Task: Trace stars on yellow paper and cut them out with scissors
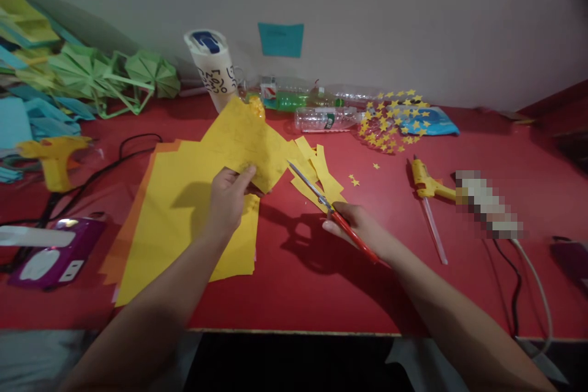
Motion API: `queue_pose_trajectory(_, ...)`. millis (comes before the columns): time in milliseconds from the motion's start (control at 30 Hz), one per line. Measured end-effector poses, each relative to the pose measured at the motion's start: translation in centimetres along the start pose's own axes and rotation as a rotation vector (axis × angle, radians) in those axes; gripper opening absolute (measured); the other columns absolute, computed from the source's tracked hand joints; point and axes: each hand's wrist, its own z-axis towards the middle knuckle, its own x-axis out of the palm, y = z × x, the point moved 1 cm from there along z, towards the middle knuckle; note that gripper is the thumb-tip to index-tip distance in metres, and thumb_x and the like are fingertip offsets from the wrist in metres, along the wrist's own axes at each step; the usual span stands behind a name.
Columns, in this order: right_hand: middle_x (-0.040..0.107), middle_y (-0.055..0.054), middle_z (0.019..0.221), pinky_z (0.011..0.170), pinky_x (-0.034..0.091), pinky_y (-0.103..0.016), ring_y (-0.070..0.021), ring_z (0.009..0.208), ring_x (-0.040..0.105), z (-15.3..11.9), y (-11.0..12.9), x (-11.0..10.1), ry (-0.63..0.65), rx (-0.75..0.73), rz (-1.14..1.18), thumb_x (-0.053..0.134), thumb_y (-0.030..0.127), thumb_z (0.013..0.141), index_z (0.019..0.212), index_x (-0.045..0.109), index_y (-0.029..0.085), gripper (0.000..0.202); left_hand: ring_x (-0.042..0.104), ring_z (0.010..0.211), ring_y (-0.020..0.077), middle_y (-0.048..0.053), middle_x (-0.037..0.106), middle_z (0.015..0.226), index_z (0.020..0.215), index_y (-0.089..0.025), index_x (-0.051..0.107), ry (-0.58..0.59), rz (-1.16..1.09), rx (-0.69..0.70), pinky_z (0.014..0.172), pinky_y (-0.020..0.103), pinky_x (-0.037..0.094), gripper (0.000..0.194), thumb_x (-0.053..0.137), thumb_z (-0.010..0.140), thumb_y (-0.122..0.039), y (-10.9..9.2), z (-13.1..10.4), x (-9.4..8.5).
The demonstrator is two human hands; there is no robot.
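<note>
Yellow sheet: raised above the left part of the red table, tilted, over the upper end of a stack of yellow paper.
Left hand: closed on the sheet's lower edge, thumb on the near face, the other fingers largely hidden behind.
Scissors: in the right hand, blades together, tip pointing up-left beside the sheet's right edge; whether they touch cannot be told.
Right hand's grip: fingers wrapped around the red handles, the exact finger placement hard to make out.
Strips: yellow offcuts on the table, partly behind the scissors.
Tumbler: white with black lettering, upright, lid on, contents hidden, base partly covered by the sheet.
Green bottle: on its side by the wall; liquid or tinted plastic, unclear.
Clear bottle: lying in front of it, dark label.
Blue packet: behind a cluster of yellow stars, contents hidden.
Right glue gun: clear stick protruding, beside a pixelated object.
Purple box: far left, with a white piece across it cut off by the frame.
Forearms: bare, angling inward from both lower corners.
</note>
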Motion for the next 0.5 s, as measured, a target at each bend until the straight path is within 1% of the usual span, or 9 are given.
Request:
queue_pose_trajectory(133,0.039,0.004,0.063,0.055,0.032,-0.028,-0.0124,0.057,0.035,-0.06,0.18,-0.01,0.04,-0.003,0.034,0.049,0.08,0.075,0.069,0.042,0.022,0.059,0.069,0.059,0.0191,0.002,0.068,0.061,0.074,-0.014,0.064,0.064,0.018,0.016,0.053,0.029,0.058,0.026,0.072,0.072,-0.039,0.1,-0.37,0.15)
queue_pose_trajectory(267,0.039,0.003,0.062,0.054,0.032,-0.028,-0.0125,0.057,0.035,-0.05,0.16,0.07,0.048,-0.017,0.047,0.049,0.081,0.074,0.068,0.042,0.022,0.059,0.069,0.059,0.0189,0.003,0.069,0.063,0.073,-0.014,0.066,0.107,0.01,0.012,0.052,0.029,0.058,0.025,0.073,0.071,-0.038,0.13,-0.53,0.21)
queue_pose_trajectory(500,0.036,0.005,0.059,0.052,0.03,-0.027,-0.0111,0.055,0.034,0.0,0.47,0.04,0.046,-0.019,0.086,0.051,0.081,0.072,0.064,0.038,0.023,0.06,0.069,0.059,0.0188,0.003,0.069,0.064,0.072,-0.015,0.067,0.122,0.006,0.018,0.05,0.028,0.058,0.024,0.073,0.071,-0.038,0.11,-0.55,0.21)
